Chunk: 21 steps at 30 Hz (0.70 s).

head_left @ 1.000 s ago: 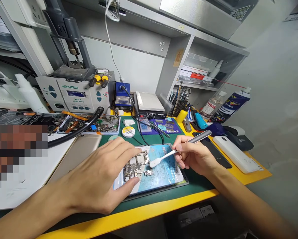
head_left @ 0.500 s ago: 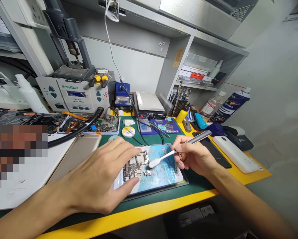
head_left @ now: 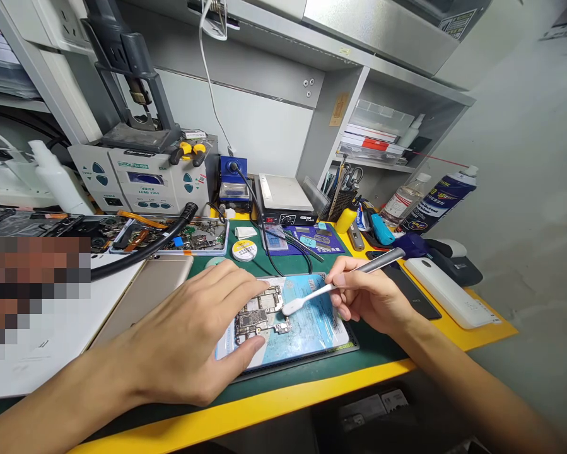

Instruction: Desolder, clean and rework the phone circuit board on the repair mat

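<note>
A circuit board (head_left: 253,318) lies on a blue and white flat pad (head_left: 311,334) on the green mat. My left hand (head_left: 202,328) rests over the board's left side, thumb and fingers apart at its edges, pressing it against the pad. In my right hand (head_left: 363,290) is a toothbrush (head_left: 321,291) with a grey and white handle, pinched between thumb and fingers. Its white head touches or hovers just over the board's right edge, bristles hidden underneath. Part of the board is covered by my left fingers.
Behind the pad are a round yellow-white tin (head_left: 244,250), black cables and a heating plate (head_left: 287,194). A hot-air station (head_left: 146,180) and a parts tray (head_left: 202,236) stand back left. At right are a white power bank (head_left: 448,293), a bottle and a spray can (head_left: 439,200).
The toothbrush head has shifted slightly left and up, closer to the board's edge. My left hand and the board look the same.
</note>
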### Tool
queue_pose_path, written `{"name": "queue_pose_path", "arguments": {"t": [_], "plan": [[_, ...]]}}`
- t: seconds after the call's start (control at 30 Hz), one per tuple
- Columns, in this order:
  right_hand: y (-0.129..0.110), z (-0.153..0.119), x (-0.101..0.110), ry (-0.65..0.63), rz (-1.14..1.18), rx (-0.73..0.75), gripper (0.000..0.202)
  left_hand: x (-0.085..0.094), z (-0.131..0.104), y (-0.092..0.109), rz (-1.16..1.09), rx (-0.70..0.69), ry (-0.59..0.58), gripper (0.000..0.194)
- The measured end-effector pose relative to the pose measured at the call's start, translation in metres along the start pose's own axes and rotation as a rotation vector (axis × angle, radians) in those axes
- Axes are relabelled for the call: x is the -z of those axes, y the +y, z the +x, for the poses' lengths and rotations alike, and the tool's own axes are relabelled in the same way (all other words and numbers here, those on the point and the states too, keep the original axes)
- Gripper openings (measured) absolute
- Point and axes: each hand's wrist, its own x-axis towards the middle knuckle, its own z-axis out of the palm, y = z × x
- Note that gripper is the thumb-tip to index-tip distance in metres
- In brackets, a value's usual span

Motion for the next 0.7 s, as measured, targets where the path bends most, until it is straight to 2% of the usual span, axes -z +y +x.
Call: {"name": "queue_pose_path", "arguments": {"t": [0.7], "plan": [[0.0010,-0.0005,-0.0014,0.006,0.006,0.005,0.019,-0.0010,-0.0014,-0.0008,-0.004,-0.015,-0.005,0.039]]}}
